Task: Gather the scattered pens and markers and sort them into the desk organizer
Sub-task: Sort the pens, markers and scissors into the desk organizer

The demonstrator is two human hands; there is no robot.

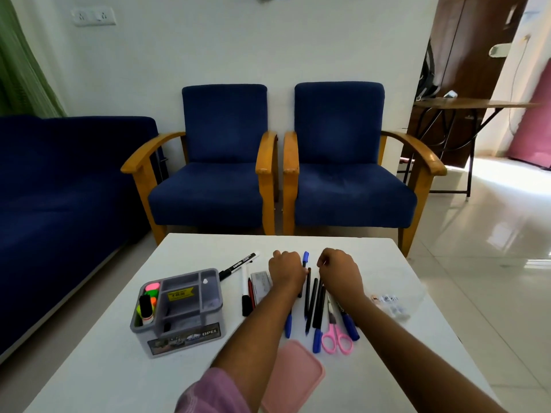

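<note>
The grey desk organizer [190, 320] stands at the table's left, with highlighters and a glue stick [146, 305] in its left slot. Two white markers with black caps [238, 265] [245, 290] and a red pen [251, 293] lie just right of it. A row of black and blue pens [314, 305] lies in the middle. My left hand [286, 268] and right hand [340, 271] rest knuckles-up over the far ends of that row, fingers curled under. A blue-capped pen [305, 258] sticks out between them, against my left hand. Whether either hand grips a pen is hidden.
Pink scissors [337, 338] lie among the pens. A pink case [292, 380] sits near the front edge, a clear plastic box [396, 296] at the right, a small card [261, 281] by my left wrist. Beyond the white table [357, 383] are two blue armchairs [214, 186] and a sofa [59, 204].
</note>
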